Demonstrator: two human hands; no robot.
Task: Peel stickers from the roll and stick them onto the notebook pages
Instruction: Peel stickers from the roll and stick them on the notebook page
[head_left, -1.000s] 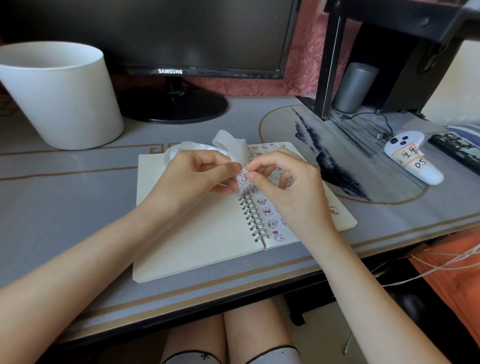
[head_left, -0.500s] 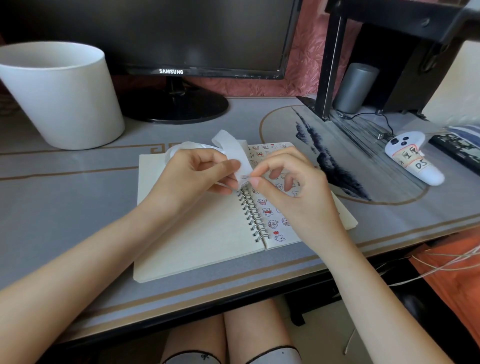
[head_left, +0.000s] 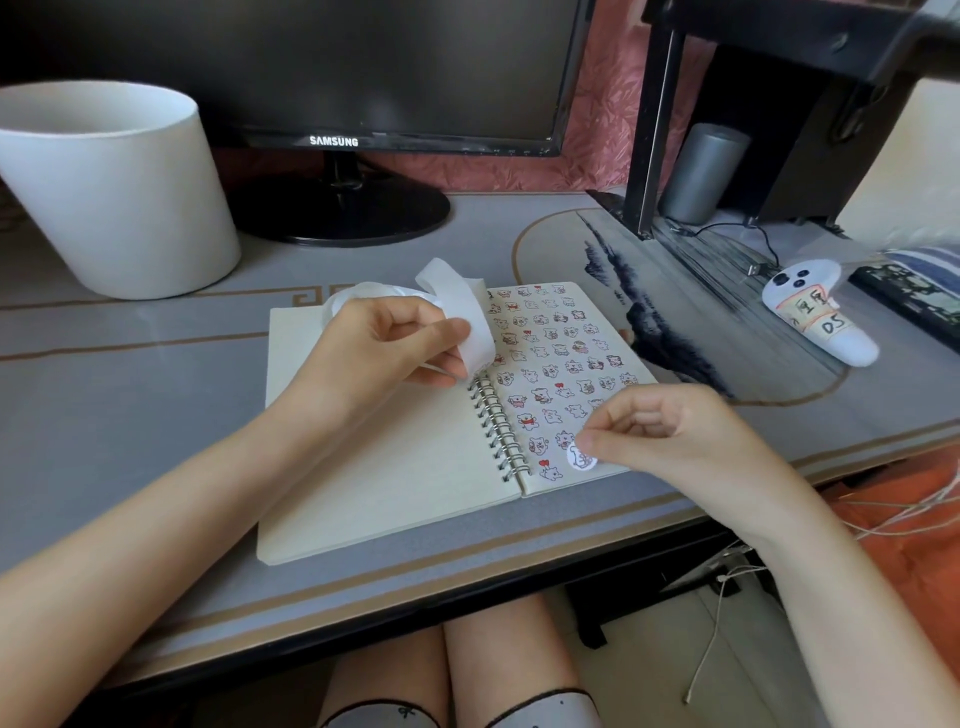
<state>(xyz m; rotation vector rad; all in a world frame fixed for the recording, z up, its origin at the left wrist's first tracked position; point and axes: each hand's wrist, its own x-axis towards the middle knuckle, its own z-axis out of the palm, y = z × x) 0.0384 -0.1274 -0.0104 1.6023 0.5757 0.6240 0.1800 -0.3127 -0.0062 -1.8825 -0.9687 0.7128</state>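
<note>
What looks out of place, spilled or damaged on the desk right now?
Nothing stands out. The notebook lies open and flat, the sticker strip curls loosely from the left hand, and the right hand pinches one sticker at the right page's lower edge. Nothing looks spilled or torn.

grey desk (head_left: 156, 395), notebook (head_left: 374, 483), white pot (head_left: 114, 197), monitor (head_left: 343, 208)

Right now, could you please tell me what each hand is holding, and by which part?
The left hand pinches the sticker roll's loose strip near its free end; the right hand pinches a peeled sticker by its upper edge.
</note>
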